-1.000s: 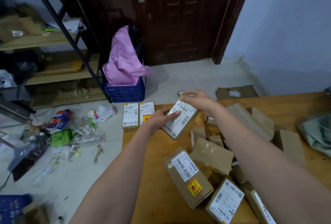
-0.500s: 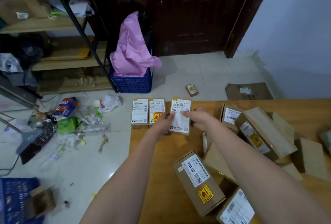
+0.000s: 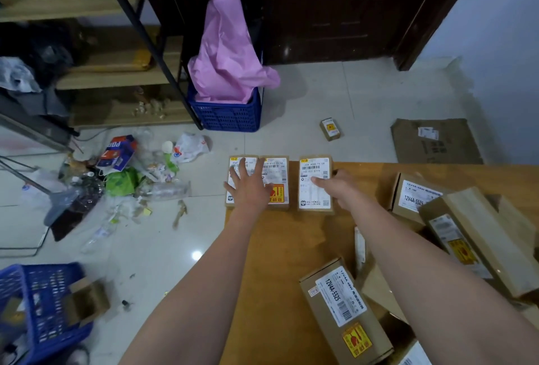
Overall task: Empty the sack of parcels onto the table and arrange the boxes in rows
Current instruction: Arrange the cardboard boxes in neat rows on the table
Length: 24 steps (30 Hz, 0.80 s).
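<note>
Three small brown boxes with white labels lie in a row at the far left corner of the wooden table (image 3: 277, 242). My left hand (image 3: 248, 189) lies flat with spread fingers across the first box (image 3: 235, 163) and the second box (image 3: 279, 170). My right hand (image 3: 338, 188) holds the third box (image 3: 312, 198) at its right side, fingers on the label and thumb at the edge. A narrow gap separates the third box from the second. Loose boxes are heaped on the right (image 3: 472, 236), and one long box (image 3: 338, 300) lies near me.
The table's left edge drops to a tiled floor with litter (image 3: 122, 172). A small box (image 3: 330, 129) and flattened cardboard (image 3: 434, 142) lie on the floor beyond the table. A blue crate with a pink bag (image 3: 227, 113) stands by the shelf rack; a blue basket (image 3: 35, 300) is at bottom left.
The third box came down from my hands onto the table beside the two placed boxes. My left hand left it and now lies on the first two boxes.
</note>
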Tool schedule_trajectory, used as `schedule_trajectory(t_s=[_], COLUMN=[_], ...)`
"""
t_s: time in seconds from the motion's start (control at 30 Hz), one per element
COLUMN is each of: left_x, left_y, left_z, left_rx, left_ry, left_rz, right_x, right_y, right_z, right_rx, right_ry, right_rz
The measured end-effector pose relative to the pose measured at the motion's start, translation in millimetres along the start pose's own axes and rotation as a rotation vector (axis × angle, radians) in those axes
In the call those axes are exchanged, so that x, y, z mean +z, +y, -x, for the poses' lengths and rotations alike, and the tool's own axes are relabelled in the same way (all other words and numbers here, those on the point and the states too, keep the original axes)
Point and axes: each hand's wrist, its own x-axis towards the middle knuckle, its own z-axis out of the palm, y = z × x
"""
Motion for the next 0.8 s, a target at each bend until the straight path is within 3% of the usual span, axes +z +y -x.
schedule_trajectory(t_s=[0.27,0.53,0.8], left_x=[15,18,15], left_y=[-21,-20,-20], left_z=[-22,-25,-22], left_rx=[-0.104,-0.096,-0.070], left_ry=[-0.159,-0.182,-0.186], left_rz=[-0.011,-0.015,-0.002], right_x=[25,32,30], right_y=[-2,2,1], right_z=[-29,-43,-41], right_rx=[0.007,-0.043,-0.044], right_ry=[-0.013,0.054,0.014], right_rz=[0.071,0.272,0.256])
